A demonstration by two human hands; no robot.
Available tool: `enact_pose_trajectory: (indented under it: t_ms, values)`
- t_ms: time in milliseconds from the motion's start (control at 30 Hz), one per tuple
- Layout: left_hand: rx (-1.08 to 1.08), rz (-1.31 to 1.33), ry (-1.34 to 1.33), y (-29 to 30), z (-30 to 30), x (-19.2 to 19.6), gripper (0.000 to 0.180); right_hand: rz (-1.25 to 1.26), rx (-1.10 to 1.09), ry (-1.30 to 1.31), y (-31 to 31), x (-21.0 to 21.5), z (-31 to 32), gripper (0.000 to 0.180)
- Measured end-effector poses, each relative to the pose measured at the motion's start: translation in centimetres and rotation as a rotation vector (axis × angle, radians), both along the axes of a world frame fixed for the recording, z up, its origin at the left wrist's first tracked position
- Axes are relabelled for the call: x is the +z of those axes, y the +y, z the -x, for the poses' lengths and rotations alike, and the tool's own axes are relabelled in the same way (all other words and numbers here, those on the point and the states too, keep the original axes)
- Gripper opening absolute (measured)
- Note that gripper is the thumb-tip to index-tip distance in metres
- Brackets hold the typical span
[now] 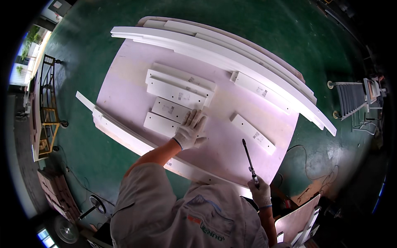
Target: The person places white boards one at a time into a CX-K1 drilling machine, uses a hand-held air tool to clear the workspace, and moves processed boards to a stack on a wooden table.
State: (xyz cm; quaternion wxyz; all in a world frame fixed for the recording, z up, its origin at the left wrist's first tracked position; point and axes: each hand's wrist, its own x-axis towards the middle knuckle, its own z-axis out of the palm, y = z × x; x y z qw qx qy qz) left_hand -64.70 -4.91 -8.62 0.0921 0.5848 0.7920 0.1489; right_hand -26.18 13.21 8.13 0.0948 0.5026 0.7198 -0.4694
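My left hand [191, 129], in a white glove, lies with its fingers stretched out over the right ends of two short white boards. One is the upper board [169, 109], which bears a printed label; the other is the lower board [160, 124]. Beyond them rests a stack of short white boards [173, 91] with small dark holes. My gloved right hand [260, 193] is wrapped round the handle of an air blow gun [249, 159], whose long black nozzle points up and away over the table. A separate white board [253, 134] lies just beyond the nozzle's tip.
Long white boards [198, 46] run along the table's far edge, with a shorter board [261, 91] beside them. More long boards [124, 131] line the near edge. A wheeled rack [47, 111] stands left on the green floor; a cart [351, 99] stands right. A hose [305, 149] trails at the right.
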Motion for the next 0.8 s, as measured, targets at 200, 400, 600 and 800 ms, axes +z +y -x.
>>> enact_pose_trajectory:
  t_ms: [200,400,600,800]
  values:
    - [0.338,-0.083,0.227,6.3,13.4,-0.7,0.085,-0.006,0.065,-0.046,-0.4,-0.1,-0.6,0.037]
    - [0.388,0.034,0.320,4.3,15.7,-2.9,0.083,-0.013,0.150,-0.076,-0.6,-1.2,-0.7,0.045]
    - [0.322,-0.056,0.234,0.1,10.7,-4.8,0.099,0.010,0.208,-0.096,-1.1,-1.2,0.9,0.046]
    - [0.276,-0.023,0.157,0.0,9.9,-2.4,0.097,0.005,0.239,-0.099,-1.1,-0.3,2.5,0.047]
